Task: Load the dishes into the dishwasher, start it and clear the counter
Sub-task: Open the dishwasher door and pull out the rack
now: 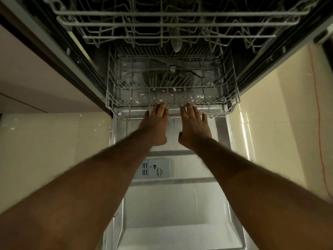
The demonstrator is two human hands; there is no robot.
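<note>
Cabinet front (36, 73): plain cream panel, upper left of the frame, with a dark brown edge strip (54, 56) along its inner side.
Floor (54, 141): glossy cream tiles, left and right of the frame, with thin joint lines.
Light: dim and warm; a bright streak (242, 121) reflects off the right tiles.
Orange cord (319, 120): thin, running down the right edge.

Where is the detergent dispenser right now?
In the head view, the detergent dispenser sits on the open dishwasher door, just left of centre, nearer the person than the lower rack.
</note>
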